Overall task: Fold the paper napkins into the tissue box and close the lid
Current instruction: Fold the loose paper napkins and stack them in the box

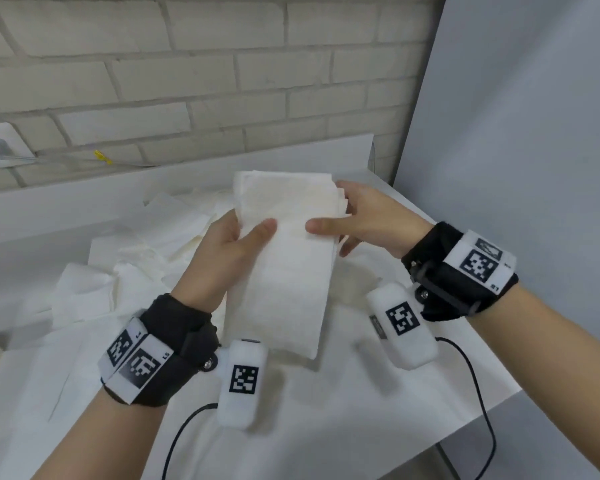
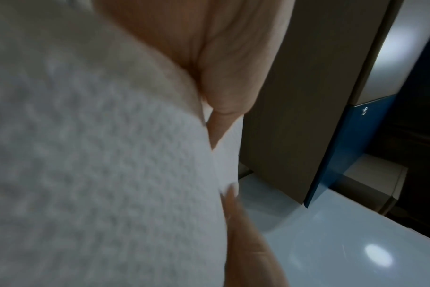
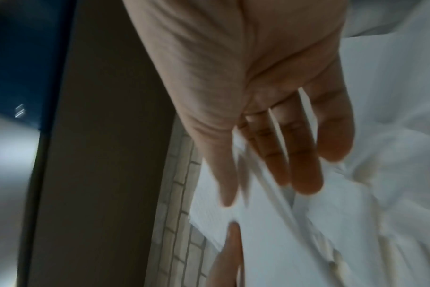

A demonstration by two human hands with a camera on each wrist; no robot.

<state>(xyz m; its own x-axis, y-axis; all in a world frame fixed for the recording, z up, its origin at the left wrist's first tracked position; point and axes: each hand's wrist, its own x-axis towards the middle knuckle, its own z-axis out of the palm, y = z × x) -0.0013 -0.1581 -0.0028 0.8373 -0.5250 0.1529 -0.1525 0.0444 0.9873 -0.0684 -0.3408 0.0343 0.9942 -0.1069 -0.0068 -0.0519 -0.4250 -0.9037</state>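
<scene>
Folded napkin stack [image 1: 288, 258]: soft white paper, matt, with a fine embossed dimple texture visible close up in the left wrist view [image 2: 98, 155]. Loose napkins [image 1: 125, 271] on the table: same matt paper, creased and crumpled; table top [image 1: 378, 427] is smooth and white, showing glossy light reflections in the left wrist view. Wall [image 1: 222, 64]: rough matt pale brick; wrist straps [image 1: 174, 344] are black cloth, the camera housings [image 1: 241, 382] matt white plastic.

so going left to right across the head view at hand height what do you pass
loose napkins → left hand → folded napkin stack → right hand → grey panel
</scene>
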